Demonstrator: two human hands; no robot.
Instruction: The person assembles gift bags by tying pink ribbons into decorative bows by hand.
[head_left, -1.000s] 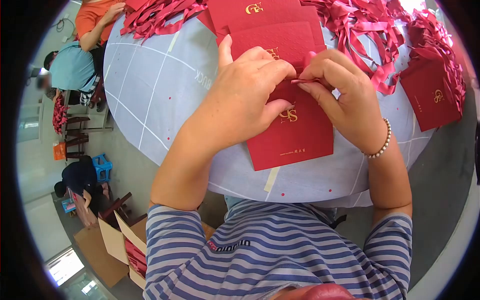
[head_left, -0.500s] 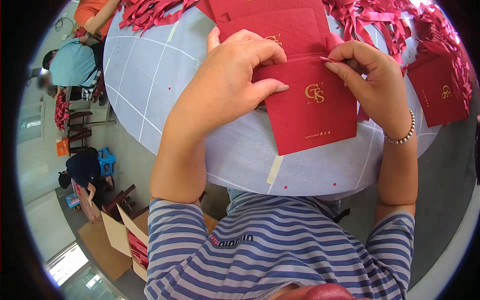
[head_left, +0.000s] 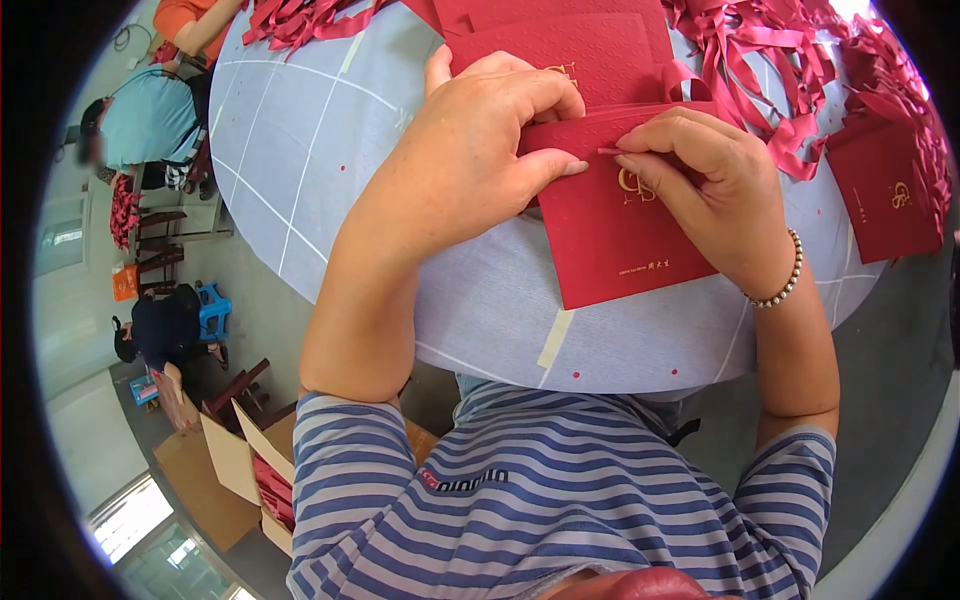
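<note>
A red card bag (head_left: 620, 235) with gold lettering lies tilted over the near part of the round table. My left hand (head_left: 470, 150) holds its upper left edge, thumb on the front face and fingers behind the top edge. Over the upper right of the bag, my right hand (head_left: 705, 185) pinches the end of a red ribbon between thumb and forefinger, partly covering the gold letters. Beyond my hands lie more red bags (head_left: 610, 50), overlapping. A loop of ribbon (head_left: 683, 80) rises by the top edge of the held bag.
Red ribbons (head_left: 740, 60) heap at the far right of the checked tablecloth (head_left: 300, 150), others (head_left: 300, 25) at the far left. Stacked bags (head_left: 885, 190) sit at the right edge. An open carton (head_left: 235, 460) stands lower left. People (head_left: 150, 120) work at the left.
My right hand has moved left and slightly down across the front of the bag, taking the pinched ribbon end with it. My left hand keeps its grip, shifted slightly right.
</note>
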